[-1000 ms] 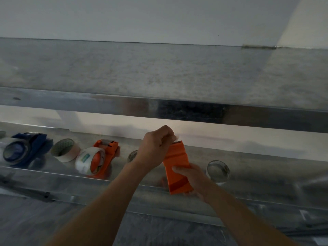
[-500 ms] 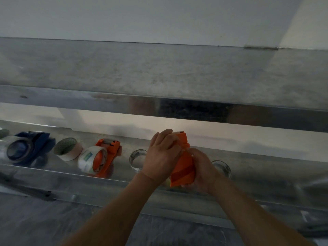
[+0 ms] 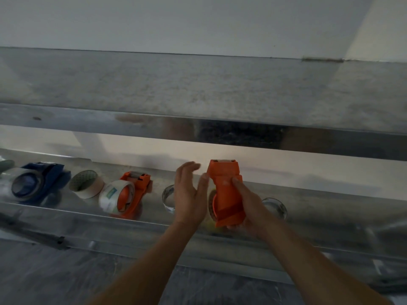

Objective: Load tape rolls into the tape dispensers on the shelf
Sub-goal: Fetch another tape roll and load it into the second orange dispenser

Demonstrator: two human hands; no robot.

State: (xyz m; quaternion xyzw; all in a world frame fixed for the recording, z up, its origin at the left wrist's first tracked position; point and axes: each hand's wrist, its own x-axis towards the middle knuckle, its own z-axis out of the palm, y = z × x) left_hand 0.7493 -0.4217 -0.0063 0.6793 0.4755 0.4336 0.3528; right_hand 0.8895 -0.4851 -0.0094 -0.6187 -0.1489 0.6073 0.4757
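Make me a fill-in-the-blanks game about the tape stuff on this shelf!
1. The right hand grips a dispenser coloured ___.
2. The left hand holds ___.
3. The leftmost dispenser on the shelf is ___.
Missing words: orange, nothing, blue.

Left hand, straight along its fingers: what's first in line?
Probably the back wall: the left hand points up and inward, just left of the dispenser the right hand holds. Depth unclear.
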